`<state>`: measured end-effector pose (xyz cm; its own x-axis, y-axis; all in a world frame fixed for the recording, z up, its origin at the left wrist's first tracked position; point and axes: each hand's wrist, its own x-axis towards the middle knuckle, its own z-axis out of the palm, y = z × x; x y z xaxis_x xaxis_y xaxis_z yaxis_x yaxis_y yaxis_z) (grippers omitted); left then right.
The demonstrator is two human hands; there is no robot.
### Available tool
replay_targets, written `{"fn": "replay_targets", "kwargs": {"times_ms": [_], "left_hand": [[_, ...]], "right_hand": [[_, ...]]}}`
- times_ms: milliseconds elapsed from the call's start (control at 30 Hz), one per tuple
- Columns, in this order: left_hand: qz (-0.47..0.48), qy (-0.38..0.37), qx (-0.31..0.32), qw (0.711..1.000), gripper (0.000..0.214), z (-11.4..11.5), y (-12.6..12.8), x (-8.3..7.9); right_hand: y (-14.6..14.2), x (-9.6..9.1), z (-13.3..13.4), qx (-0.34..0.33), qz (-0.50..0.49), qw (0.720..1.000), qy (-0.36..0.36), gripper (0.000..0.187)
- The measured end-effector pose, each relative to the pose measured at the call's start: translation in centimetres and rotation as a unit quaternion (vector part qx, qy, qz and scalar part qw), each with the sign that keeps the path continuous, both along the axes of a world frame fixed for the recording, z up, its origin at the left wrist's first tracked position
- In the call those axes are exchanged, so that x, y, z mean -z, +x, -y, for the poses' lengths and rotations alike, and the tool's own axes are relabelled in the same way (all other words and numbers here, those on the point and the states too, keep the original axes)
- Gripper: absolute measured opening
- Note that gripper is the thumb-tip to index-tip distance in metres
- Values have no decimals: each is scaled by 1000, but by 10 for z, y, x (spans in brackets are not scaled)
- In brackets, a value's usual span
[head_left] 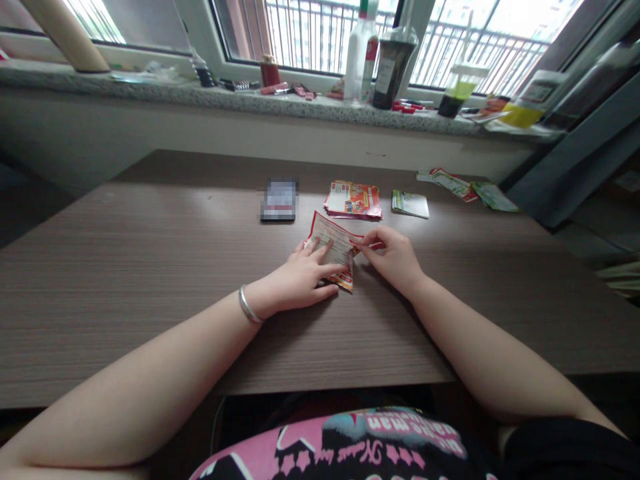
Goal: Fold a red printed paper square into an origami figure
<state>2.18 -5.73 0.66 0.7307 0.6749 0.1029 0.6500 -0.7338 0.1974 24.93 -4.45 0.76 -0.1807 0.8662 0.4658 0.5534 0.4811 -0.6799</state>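
Note:
A printed paper leaflet with red edges lies at an angle on the table, part of it folded over. My left hand rests flat on it with the fingers spread, a silver bangle at the wrist. At the leaflet's right side, my right hand pinches its edge between thumb and fingers. Just beyond my hands is a stack of red and orange leaflets. To the right of that stack lies a smaller pile of green and white cards.
A dark device with a blurred screen lies left of the stack. Green and red packets are at the table's far right. Bottles and drink cups stand on the granite windowsill behind the table.

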Motion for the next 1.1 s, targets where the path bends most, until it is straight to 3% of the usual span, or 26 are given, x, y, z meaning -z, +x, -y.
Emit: {"fn": "replay_targets", "kwargs": {"times_ms": [333, 500, 767, 1100], "left_hand": [[10, 36, 10, 999, 51, -6, -2, 5], [1, 92, -53, 994, 53, 0, 0, 2], [-24, 142, -114, 983, 44, 9, 5, -8], [-53, 111, -99, 987, 30, 8, 4, -13]], "right_hand": [[3, 5, -3, 13, -20, 999, -24, 18], [5, 7, -3, -5, -38, 999, -32, 25], [6, 3, 0, -51, 32, 998, -36, 20], [3, 5, 0, -100, 67, 992, -29, 19]]}}
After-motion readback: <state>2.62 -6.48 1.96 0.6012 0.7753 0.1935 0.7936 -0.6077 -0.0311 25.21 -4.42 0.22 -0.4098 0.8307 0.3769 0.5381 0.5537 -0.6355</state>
